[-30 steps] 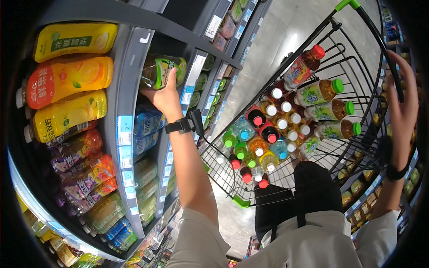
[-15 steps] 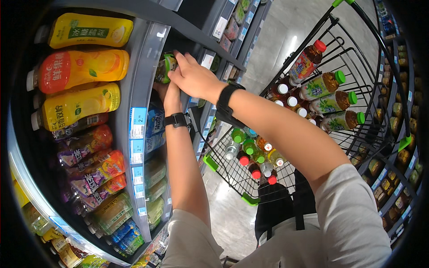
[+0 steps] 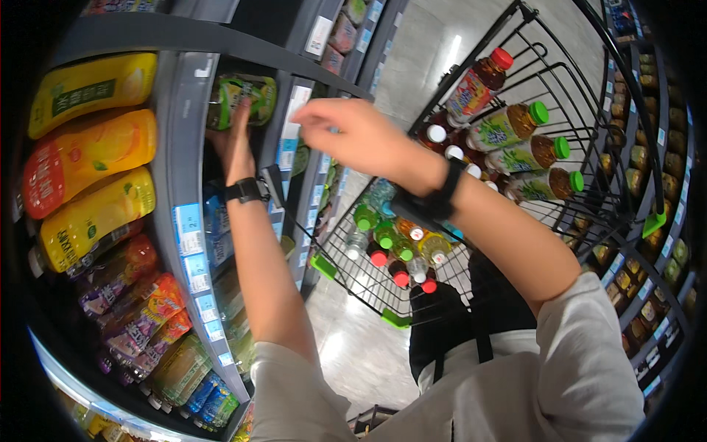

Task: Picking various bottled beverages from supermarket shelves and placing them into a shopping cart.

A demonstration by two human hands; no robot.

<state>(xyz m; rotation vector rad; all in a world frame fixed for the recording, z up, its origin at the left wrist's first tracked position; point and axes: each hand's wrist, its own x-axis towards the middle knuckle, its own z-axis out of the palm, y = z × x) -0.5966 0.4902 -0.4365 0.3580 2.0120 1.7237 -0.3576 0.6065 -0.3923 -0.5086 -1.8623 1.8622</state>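
Observation:
In the shelf bay at the upper left lies a drink bottle (image 3: 262,100) with a bright green label. My left hand (image 3: 239,141) reaches in and grips it, one finger or the thumb across its label; the other fingers are partly hidden. My right hand (image 3: 353,131) hangs in the air between the shelf and the cart, holding nothing. Its fingers are loosely bent and apart, pointing toward the shelf. Both wrists wear black straps.
A black wire shopping cart (image 3: 340,286) with green corners holds several bottles, among them green-capped tea bottles (image 3: 508,127) and a red-capped one (image 3: 477,85). Yellow and orange juice bottles (image 3: 96,158) line the left shelf, behind a price-tag edge (image 3: 190,239). More stocked shelves (image 3: 639,243) stand at right.
My right hand has come off the bottle and my left hand, moving back to the right. The left hand stays at the bottle, more of which now shows. The view has shifted.

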